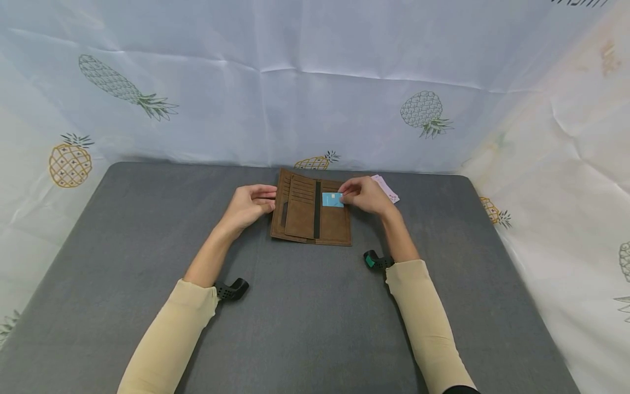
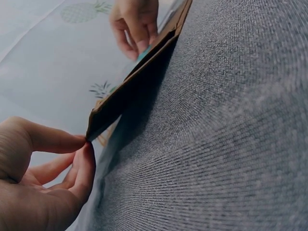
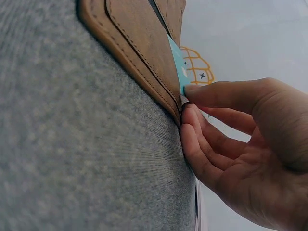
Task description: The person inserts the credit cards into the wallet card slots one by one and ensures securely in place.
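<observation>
A brown wallet [image 1: 301,219] lies spread open on the grey table, card slots showing on both halves and a dark band down the middle. My left hand [image 1: 251,205] pinches its left edge between thumb and fingers; the left wrist view shows that edge of the wallet [image 2: 122,94] raised off the cloth. Over the right half, my right hand [image 1: 366,195] pinches a light blue bank card [image 1: 332,200] by its right end. In the right wrist view the card [image 3: 179,62] stands along the wallet's slot edge, thumb on its face.
Pink paper notes [image 1: 386,189] lie just behind my right hand, partly hidden by it. A white curtain [image 1: 315,109] printed with pineapples hangs along the table's back edge and sides. Black camera mounts [image 1: 232,290] stick out from both wrists over the grey table [image 1: 305,317].
</observation>
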Motion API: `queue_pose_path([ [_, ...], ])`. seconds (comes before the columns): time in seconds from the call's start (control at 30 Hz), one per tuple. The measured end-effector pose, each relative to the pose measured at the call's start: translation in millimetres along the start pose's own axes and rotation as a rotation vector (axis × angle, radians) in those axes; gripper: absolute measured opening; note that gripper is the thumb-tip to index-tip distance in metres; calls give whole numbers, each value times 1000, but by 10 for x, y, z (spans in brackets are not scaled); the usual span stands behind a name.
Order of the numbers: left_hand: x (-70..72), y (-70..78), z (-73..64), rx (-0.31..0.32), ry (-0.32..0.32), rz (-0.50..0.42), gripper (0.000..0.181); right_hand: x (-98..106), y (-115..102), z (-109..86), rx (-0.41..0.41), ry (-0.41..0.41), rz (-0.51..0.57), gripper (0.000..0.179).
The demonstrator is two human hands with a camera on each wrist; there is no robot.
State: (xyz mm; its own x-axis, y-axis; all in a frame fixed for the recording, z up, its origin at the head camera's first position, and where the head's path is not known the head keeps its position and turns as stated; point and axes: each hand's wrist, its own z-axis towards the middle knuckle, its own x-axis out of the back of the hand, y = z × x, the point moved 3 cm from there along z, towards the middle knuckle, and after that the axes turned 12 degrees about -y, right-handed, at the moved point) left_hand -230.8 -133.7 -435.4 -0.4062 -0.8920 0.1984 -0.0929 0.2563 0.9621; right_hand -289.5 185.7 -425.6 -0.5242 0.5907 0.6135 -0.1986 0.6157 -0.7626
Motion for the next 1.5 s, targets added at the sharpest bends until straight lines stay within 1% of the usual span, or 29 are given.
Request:
queue_pose_path([
  [0.27,-4,10,-1,6,-7,2,49,2,-21,-39,-16,-33,-48,12],
  [0.7,8,-8,-16,6,-10,5,49,7,16,-34,22,-73,-60,10],
  [1.0,3,-13,-11,4,-9,3,49,16,17,-35,35,-69,-66,8],
  [1.17,-3,-24,-6,10,-11,0,49,13,16,-53,19,-60,-63,11],
  [1.27,-3,-32,-3,16,-13,2,49,33,15,-68,-7,-35,-49,16],
  [1.33,-1,-35,-3,18,-11,6,49,68,25,-81,-24,1,-38,20],
  [1.5,-2,-31,-1,21,-11,5,49,236,129,-156,-44,156,-6,27],
])
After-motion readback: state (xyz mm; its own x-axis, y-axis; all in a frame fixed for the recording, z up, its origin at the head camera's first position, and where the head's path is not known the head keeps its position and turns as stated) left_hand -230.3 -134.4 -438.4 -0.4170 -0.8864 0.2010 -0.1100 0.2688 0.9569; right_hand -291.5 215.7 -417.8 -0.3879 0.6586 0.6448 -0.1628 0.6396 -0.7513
